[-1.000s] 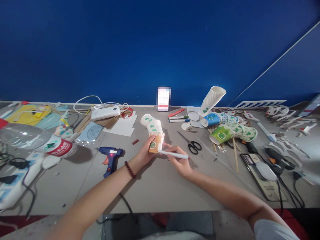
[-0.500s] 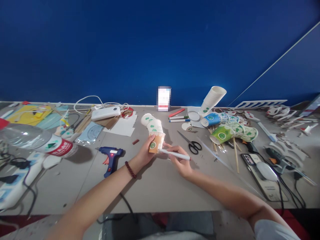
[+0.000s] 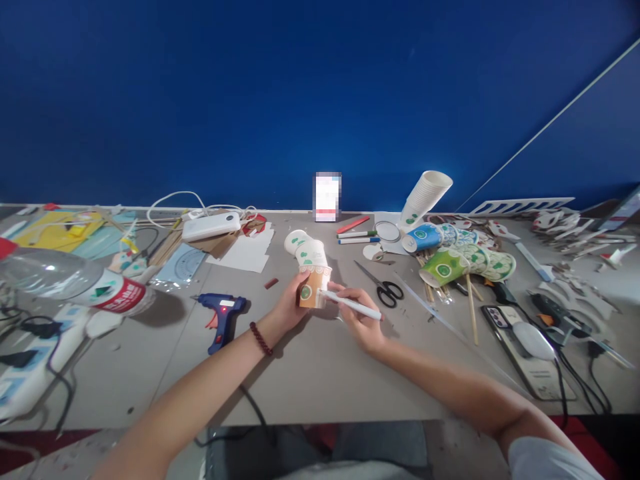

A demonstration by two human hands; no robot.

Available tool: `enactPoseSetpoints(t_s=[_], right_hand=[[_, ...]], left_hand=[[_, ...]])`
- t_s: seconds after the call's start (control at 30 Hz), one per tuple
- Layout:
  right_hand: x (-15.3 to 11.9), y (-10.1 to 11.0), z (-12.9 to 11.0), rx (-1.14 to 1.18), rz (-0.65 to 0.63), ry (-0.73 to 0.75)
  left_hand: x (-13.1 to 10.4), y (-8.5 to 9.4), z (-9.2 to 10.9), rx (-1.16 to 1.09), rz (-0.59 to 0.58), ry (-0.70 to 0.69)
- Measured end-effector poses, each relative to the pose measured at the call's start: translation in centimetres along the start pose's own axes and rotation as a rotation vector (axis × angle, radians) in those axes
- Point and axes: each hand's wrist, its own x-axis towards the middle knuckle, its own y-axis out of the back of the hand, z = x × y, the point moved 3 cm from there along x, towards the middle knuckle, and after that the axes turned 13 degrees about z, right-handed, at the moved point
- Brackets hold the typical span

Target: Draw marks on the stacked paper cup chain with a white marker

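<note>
My left hand (image 3: 292, 301) grips an orange-patterned paper cup (image 3: 315, 288), the nearest in a curved chain of joined cups whose white ones with green leaves (image 3: 310, 252) lean away up and to the left. My right hand (image 3: 361, 319) is closed round a white marker (image 3: 355, 305), its tip against the orange cup's right side. Left of my hands lies a blue glue gun (image 3: 223, 317) with a small red light. Black scissors (image 3: 387, 290) rest on the table to the right of the cups.
Nearby stand a tall stack of white cups (image 3: 425, 197) and green (image 3: 445, 267) and blue cup chains (image 3: 425, 238). Markers (image 3: 357, 241) lie behind my hands. At right are a phone (image 3: 525, 360) and cables; at left, a water bottle (image 3: 75, 280) and a power strip (image 3: 45, 353).
The orange cup has turned slightly in my left hand, and the cup chain has shifted a little right. The marker is tilted more steeply, with its tip a little higher.
</note>
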Motion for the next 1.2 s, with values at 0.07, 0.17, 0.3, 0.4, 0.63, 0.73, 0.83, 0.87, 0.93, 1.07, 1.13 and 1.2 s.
enactPoseSetpoints(t_s=[0.07, 0.17, 0.3, 0.4, 0.63, 0.73, 0.83, 0.87, 0.93, 1.07, 1.13, 1.2], right_hand=[[0.0, 0.0, 0.1, -0.004, 0.001, -0.009], [0.0, 0.0, 0.2, 0.002, -0.009, -0.016], [0.0, 0.0, 0.3, -0.01, -0.016, -0.003], [-0.1, 0.1, 0.5, -0.038, -0.006, -0.011], [0.1, 0.0, 0.3, -0.078, 0.006, 0.0], [0.3, -0.1, -0.3, -0.088, -0.008, 0.036], [0.3, -0.1, -0.8, -0.117, -0.041, 0.047], [0.3, -0.1, -0.9, -0.123, -0.051, 0.047], [0.3, -0.1, -0.9, -0.124, -0.057, 0.048], [0.2, -0.2, -0.5, -0.103, -0.024, 0.014], [0.1, -0.2, 0.0, -0.09, 0.016, -0.035], [0.0, -0.2, 0.4, -0.072, 0.035, -0.09]], left_hand=[[0.0, 0.1, 0.0, -0.003, 0.009, -0.018], [0.0, 0.0, 0.1, -0.008, 0.007, -0.03], [0.0, -0.2, 0.0, -0.007, -0.013, -0.028], [0.1, -0.1, 0.0, -0.008, -0.02, -0.031], [0.2, 0.0, -0.1, 0.002, -0.011, -0.027], [0.1, -0.1, -0.1, 0.013, -0.002, -0.048], [0.0, -0.2, 0.0, 0.008, 0.019, -0.055], [0.0, -0.2, 0.0, 0.008, 0.025, -0.05], [-0.1, -0.2, 0.1, 0.014, 0.039, -0.037], [-0.3, -0.5, 0.3, 0.03, 0.062, -0.021], [-0.5, -0.8, 0.4, 0.047, 0.051, -0.011], [-0.8, -0.9, 0.5, 0.068, 0.037, -0.007]])
